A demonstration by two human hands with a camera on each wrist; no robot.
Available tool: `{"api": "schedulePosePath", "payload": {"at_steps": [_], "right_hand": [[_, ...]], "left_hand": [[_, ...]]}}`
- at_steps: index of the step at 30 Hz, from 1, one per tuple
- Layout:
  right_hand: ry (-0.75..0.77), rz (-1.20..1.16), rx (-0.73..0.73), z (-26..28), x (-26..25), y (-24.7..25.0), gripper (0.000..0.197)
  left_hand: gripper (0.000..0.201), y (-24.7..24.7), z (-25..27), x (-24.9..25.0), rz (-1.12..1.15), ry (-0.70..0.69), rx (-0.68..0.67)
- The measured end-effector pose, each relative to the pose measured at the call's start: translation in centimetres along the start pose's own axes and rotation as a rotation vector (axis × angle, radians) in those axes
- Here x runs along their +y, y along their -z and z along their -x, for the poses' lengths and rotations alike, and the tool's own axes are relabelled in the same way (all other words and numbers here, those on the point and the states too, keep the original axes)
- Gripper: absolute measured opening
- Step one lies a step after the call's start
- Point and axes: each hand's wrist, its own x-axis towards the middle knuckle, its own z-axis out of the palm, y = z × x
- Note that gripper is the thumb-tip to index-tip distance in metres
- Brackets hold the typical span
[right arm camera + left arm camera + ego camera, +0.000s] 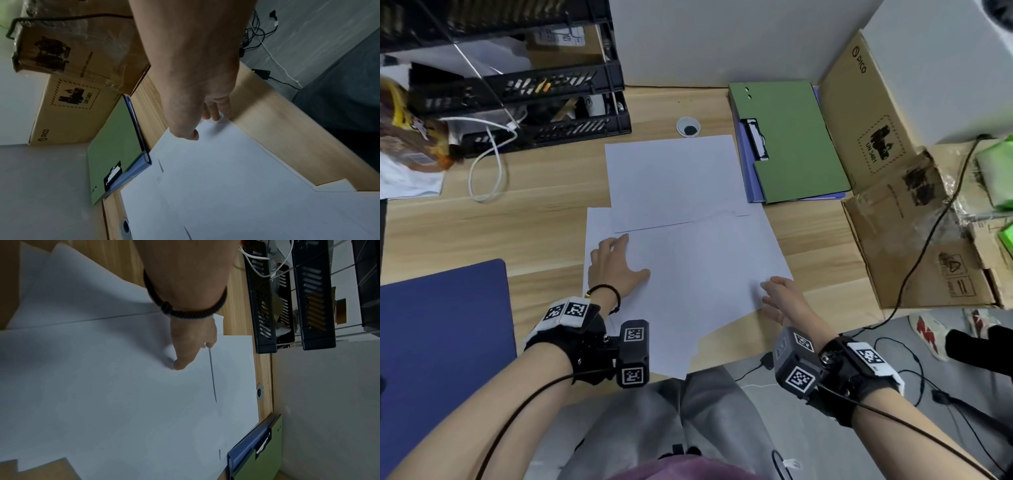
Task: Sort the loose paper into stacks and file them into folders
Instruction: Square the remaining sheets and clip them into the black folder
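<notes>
Several loose white sheets overlap on the wooden desk point(544, 219): a far sheet point(671, 178), a larger skewed near sheet point(705, 267) and lower ones poking out at the desk's front edge point(671, 356). My left hand point(628, 257) lies flat on the near sheet's left part with its fingers spread; in the left wrist view the left hand point(193, 353) has its thumb pressed on the paper point(123, 402). My right hand point(777, 291) touches that sheet's right corner, and the right hand point(205, 126) has its thumb on top and its fingertips at the corner edge. A green folder point(791, 137) lies on a blue folder point(750, 178) at the back right.
Black stacked trays point(517, 85) stand at the back left with a white cable point(489, 164) and a snack bag point(410, 137). Cardboard boxes point(876, 113) line the right side. A dark blue mat point(445, 325) covers the near left. A cable grommet point(688, 127) sits behind the papers.
</notes>
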Motion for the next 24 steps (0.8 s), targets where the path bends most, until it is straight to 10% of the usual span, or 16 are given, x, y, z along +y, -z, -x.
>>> {"api": "schedulePosePath", "payload": {"at_steps": [16, 24], "right_hand": [[0.208, 0.386, -0.127, -4.6, -7.5, -3.0, 0.011], [0.345, 0.488, -0.134, -5.0, -10.5, -6.4, 0.036]], "left_hand": [[0.027, -0.7, 0.3, 0.2, 0.223, 0.010, -0.162], [0.041, 1.4, 1.5, -3.5, 0.299, 0.339, 0.279]]}}
